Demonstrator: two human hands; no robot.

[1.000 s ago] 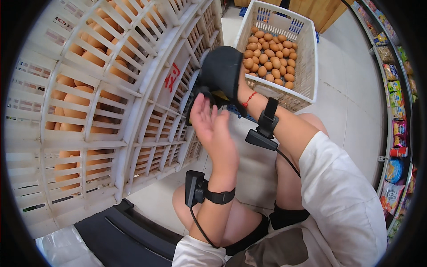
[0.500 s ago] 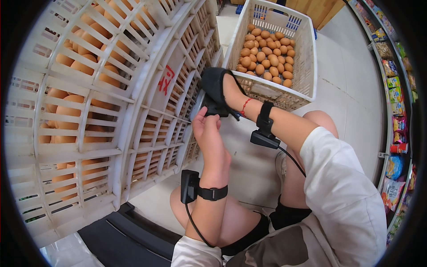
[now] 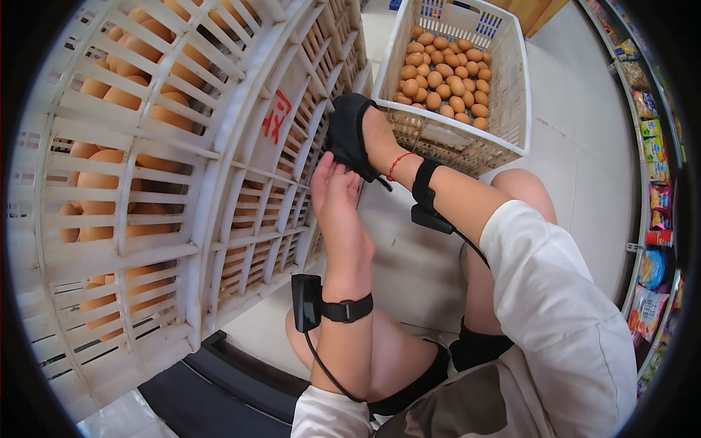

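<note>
"Where's the black cover [image 3: 345, 133] against the hands?"

"At twelve o'clock from the left hand [image 3: 337, 191], whose fingers lie close together, slightly curled, tips at its lower edge. I can't tell whether they pinch it. The right hand [image 3: 378, 139] reaches in from four o'clock; the cover hides its fingers, so spread or pressed together, I can't tell."

"And what are things made of?"

"At nine o'clock, a scuffed white plastic crate [image 3: 250, 155] with slotted walls and smooth brown eggs [image 3: 98, 184] behind them. Then the cover, dull black and rounded. At one o'clock, an open white basket [image 3: 515, 80], also slotted plastic, holding oval brown eggs [image 3: 444, 71]. At three, shiny snack packets [image 3: 659, 198]."

"How many of each?"

"One crate, two black wrist straps [image 3: 347, 310], one cover, one red bracelet [image 3: 394, 166] on the right wrist, one basket. The basket's eggs overlap: more than thirty."
</note>
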